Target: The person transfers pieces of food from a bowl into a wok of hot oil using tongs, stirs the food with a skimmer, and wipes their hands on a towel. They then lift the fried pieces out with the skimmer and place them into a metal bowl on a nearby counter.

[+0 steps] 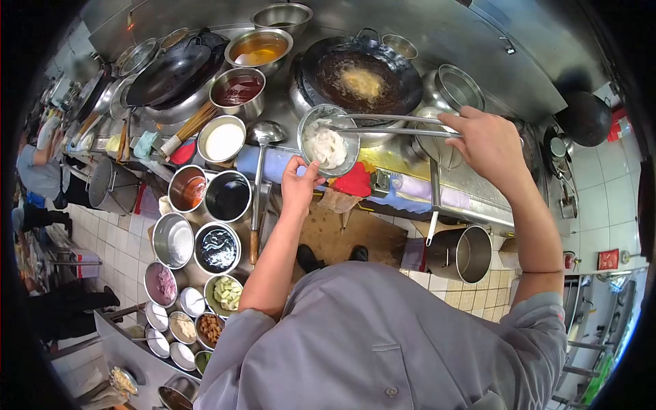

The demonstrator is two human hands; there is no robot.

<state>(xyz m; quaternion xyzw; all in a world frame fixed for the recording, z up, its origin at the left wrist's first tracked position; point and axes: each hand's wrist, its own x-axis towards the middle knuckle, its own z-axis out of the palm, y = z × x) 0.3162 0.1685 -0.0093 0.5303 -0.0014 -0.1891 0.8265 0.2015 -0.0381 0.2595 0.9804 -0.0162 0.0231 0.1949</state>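
My left hand (298,183) grips the near rim of a clear bowl (354,142) that holds pale white pieces (326,145). In my right hand (486,140) is a pair of long metal chopsticks (403,126), their tips inside the bowl among the pieces. Behind the bowl stands a black wok (321,68) with dark liquid and a golden, bubbling patch (363,83) in it. Under my right hand a wire strainer (437,154) rests with its handle toward me. A red cloth (352,181) lies just below the bowl.
A long-handled ladle (265,133) and several metal pots of sauces and ingredients stand on the left. A tall metal pot (471,254) is at lower right. Another wok (169,72) sits at upper left. A person (44,167) stands at far left.
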